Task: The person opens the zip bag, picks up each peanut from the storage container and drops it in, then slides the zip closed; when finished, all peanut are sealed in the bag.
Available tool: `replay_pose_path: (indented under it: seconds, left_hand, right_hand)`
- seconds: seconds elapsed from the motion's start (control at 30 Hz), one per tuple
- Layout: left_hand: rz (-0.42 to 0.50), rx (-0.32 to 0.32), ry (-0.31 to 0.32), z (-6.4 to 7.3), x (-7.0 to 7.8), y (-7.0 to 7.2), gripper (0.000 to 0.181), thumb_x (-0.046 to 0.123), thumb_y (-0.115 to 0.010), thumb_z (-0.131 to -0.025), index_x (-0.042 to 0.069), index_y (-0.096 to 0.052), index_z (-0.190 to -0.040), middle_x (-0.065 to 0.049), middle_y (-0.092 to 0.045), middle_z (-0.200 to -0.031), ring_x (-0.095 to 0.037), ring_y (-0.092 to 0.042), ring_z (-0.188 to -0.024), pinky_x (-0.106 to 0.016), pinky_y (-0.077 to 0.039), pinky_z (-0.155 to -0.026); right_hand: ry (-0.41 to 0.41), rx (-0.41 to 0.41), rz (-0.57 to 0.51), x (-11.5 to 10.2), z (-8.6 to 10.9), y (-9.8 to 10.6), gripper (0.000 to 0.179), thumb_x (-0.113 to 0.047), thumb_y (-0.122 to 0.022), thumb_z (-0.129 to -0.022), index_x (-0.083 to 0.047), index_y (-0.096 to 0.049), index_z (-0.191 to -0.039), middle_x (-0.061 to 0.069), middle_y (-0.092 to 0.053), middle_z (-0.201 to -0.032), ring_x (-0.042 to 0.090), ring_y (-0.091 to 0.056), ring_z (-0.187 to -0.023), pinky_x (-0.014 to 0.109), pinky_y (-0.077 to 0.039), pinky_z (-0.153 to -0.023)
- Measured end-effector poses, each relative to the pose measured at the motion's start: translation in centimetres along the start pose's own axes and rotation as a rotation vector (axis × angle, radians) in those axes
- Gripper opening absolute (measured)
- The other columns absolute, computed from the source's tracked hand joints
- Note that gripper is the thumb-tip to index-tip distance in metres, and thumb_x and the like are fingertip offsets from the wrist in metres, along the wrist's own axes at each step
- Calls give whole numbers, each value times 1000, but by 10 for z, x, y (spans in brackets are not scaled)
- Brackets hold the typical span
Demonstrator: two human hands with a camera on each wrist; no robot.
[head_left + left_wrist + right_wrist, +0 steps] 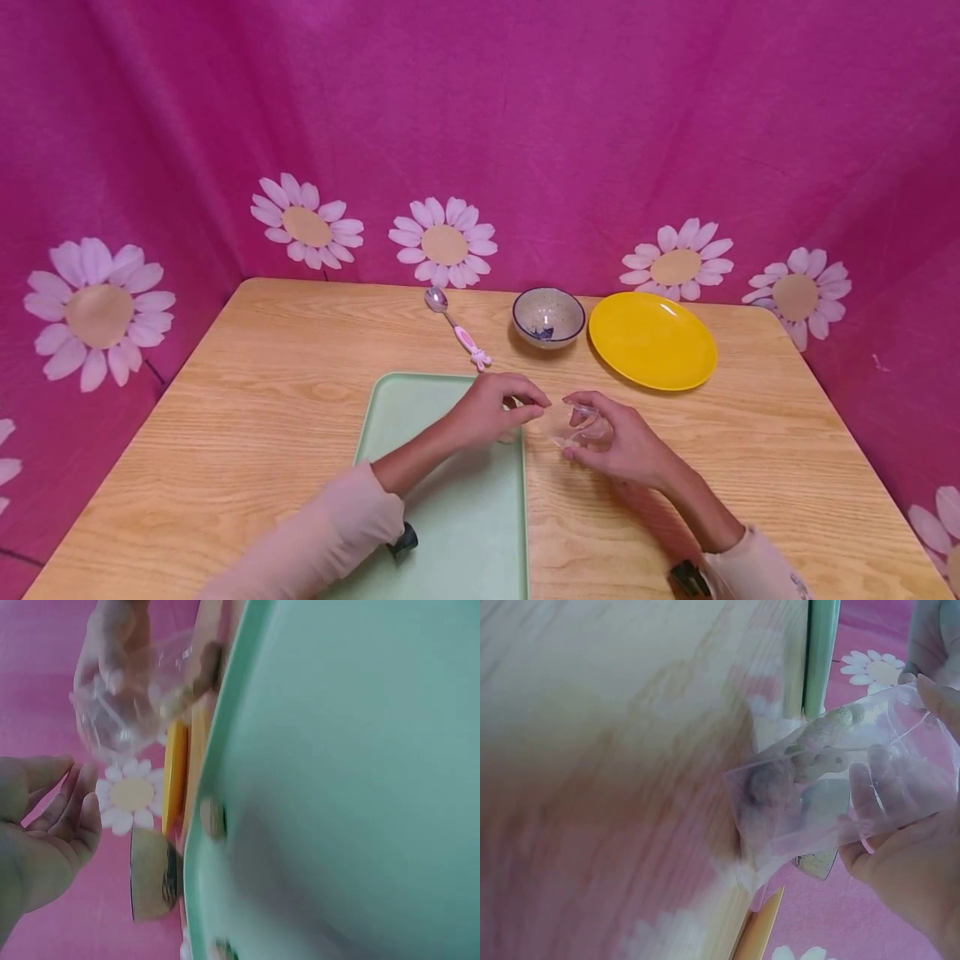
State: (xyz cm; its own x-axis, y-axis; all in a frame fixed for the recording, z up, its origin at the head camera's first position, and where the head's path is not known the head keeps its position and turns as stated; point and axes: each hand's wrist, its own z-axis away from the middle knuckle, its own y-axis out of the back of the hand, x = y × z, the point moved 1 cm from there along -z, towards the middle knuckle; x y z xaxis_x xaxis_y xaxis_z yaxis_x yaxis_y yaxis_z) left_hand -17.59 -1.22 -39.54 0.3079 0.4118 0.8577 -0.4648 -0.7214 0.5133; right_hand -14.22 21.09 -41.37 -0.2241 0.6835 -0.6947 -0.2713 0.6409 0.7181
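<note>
My right hand grips a clear plastic bag, its thumb on one side and fingers on the other. Inside the bag lie several tan, lumpy, nut-like pieces. Beside the bag's opening, over the right edge of the green tray, my left hand hovers with its fingers loosely bent. In the left wrist view nothing shows between those fingers. Similar tan pieces sit on the tray along its rim, partly under the left hand in the head view.
Behind the tray lies a spoon with a pink rabbit handle. A speckled bowl with a dark blue rim stands at the back, beside a yellow plate. Pink cloth with printed daisies hangs around the wooden table.
</note>
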Motion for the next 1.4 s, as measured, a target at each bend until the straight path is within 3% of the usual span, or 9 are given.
replay_pose_path:
  seconds: [0.37, 0.57, 0.73, 0.87, 1.17, 1.4]
  left_hand:
    - [-91, 60, 84, 11, -33, 37, 17, 12, -70, -85, 8, -73, -101, 1, -70, -90, -12, -60, -83, -23, -51, -71]
    - [-131, 59, 161, 18, -51, 46, 12, 6, -69, -84, 5, -72, -96, -2, -67, -83, -12, -56, -76, -22, -49, -63]
    - [-184, 44, 156, 25, -61, 48, 9, 1, -72, -80, 2, -71, -89, -4, -67, -77, -9, -54, -70, -20, -46, -62]
    - [-216, 41, 122, 30, -66, 47, 7, 1, -73, -78, 1, -70, -84, -5, -66, -74, -7, -53, -68, -19, -45, -63]
    - [-261, 33, 144, 32, -67, 45, 5, 6, -73, -81, 2, -70, -82, 0, -62, -69, -7, -50, -68, -19, -42, -64]
    - [-262, 8, 155, 32, -61, 48, 5, 10, -71, -84, 7, -71, -88, 0, -64, -75, -10, -51, -71, -21, -43, -65]
  right_hand:
    - [-16, 1, -17, 2, -1, -2, 65, -35, -80, -74, -22, -49, -129, -4, -60, -103, 18, -56, -98, 41, -48, -88]
    - [-38, -12, -21, 2, -1, -2, 66, -38, -80, -74, -23, -49, -130, -3, -60, -104, 19, -56, -100, 42, -49, -88]
    - [-28, -10, -7, 1, 0, -1, 67, -39, -80, -74, -23, -48, -130, -3, -60, -104, 18, -55, -99, 42, -48, -88]
    - [-32, -12, -7, 1, 0, -1, 66, -38, -79, -74, -24, -48, -130, -3, -60, -104, 18, -55, -99, 42, -49, -88]
    - [-39, -10, -19, 2, 0, -1, 67, -39, -80, -73, -24, -48, -131, -3, -60, -104, 18, -56, -99, 38, -51, -85]
    - [-47, -9, -21, 2, 0, -1, 66, -39, -79, -74, -24, -48, -130, -2, -60, -105, 18, -57, -99, 42, -51, -87]
